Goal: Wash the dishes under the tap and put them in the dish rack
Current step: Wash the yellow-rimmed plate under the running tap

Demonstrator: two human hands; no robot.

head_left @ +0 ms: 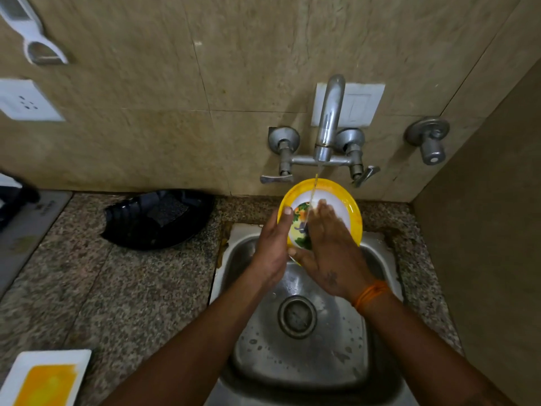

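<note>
A round plate (336, 194) with a yellow rim, white middle and a printed picture is tilted upright over the steel sink (295, 361). My left hand (273, 250) grips its left rim, thumb on the front edge. With straight fingers, my right hand (330, 247) lies flat against the plate's face. A thin stream of water falls from the tap (329, 121) onto the plate near my right fingertips. The black dish rack (158, 218) sits on the counter to the left of the sink, against the wall.
A square white plate with a yellow middle (46, 379) lies at the counter's near left corner. The granite counter (131, 288) surrounds the sink. Two lever handles flank the tap, and a separate wall valve (429, 142) sticks out at the right. A side wall closes the right.
</note>
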